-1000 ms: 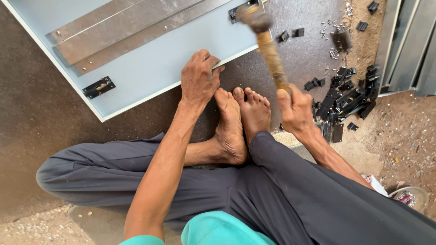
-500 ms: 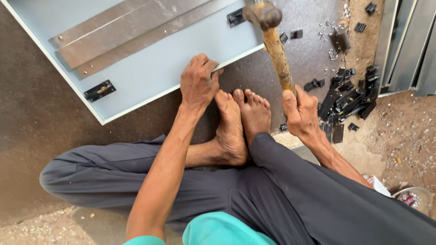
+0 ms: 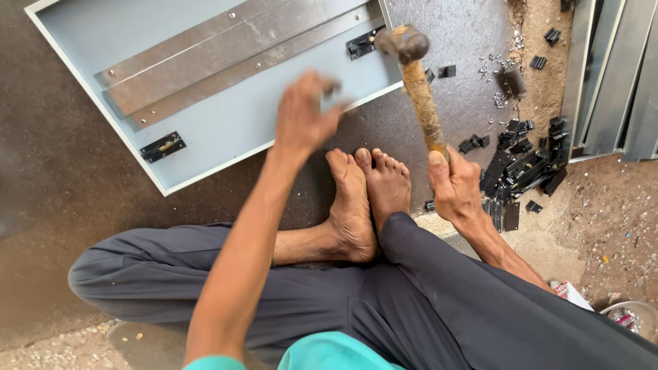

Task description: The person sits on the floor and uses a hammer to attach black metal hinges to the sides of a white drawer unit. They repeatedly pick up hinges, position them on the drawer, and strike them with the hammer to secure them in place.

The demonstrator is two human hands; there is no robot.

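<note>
The right hand [image 3: 454,183] is closed around the wooden handle of a hammer [image 3: 417,82], its head raised over the near right corner of the grey metal panel [image 3: 226,127]. The left hand [image 3: 301,116], blurred, hovers at the panel's near edge; its grip cannot be told. Black latch parts [image 3: 524,168] litter the floor at right, bare feet [image 3: 367,199] lie between the hands, and open dark floor stretches left

One small package [image 3: 567,293] lies on the sandy ground at the lower right, just beside the person's dark trouser leg, which hides part of it. It looks like a flat box, white with a red patch on the side. There are no signs and no screens in view.
</note>
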